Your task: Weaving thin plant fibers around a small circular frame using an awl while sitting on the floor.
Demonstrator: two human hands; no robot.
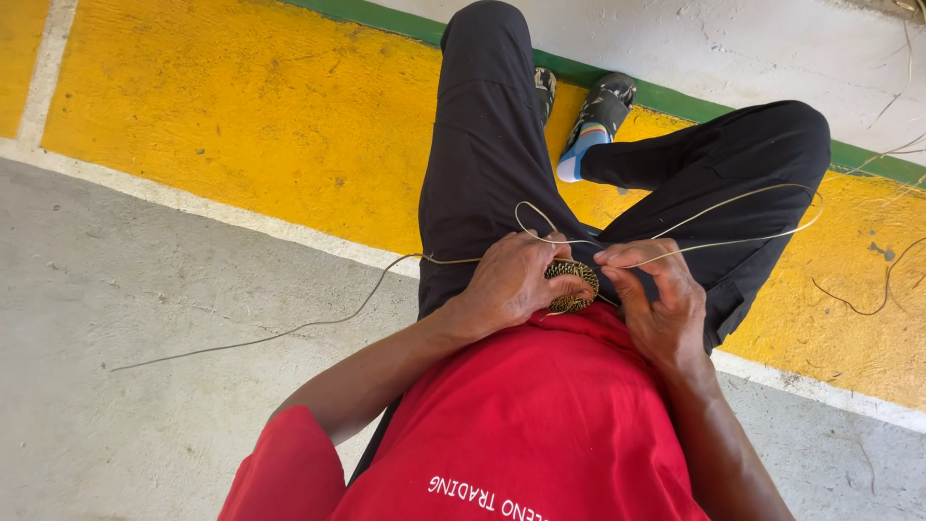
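Sitting between both hands, the small woven disc is clamped in left hand grip, right hand pinching a fibre strand

Head view, looking down on a seated person in a red shirt and black trousers. The left hand grips a small round woven disc held over the lap, while the right hand, just beside it, pinches a thin pale fibre strand at the disc's edge. The strand loops out over the right thigh, and another length trails left across the grey concrete floor beside a yellow painted band and a green stripe.
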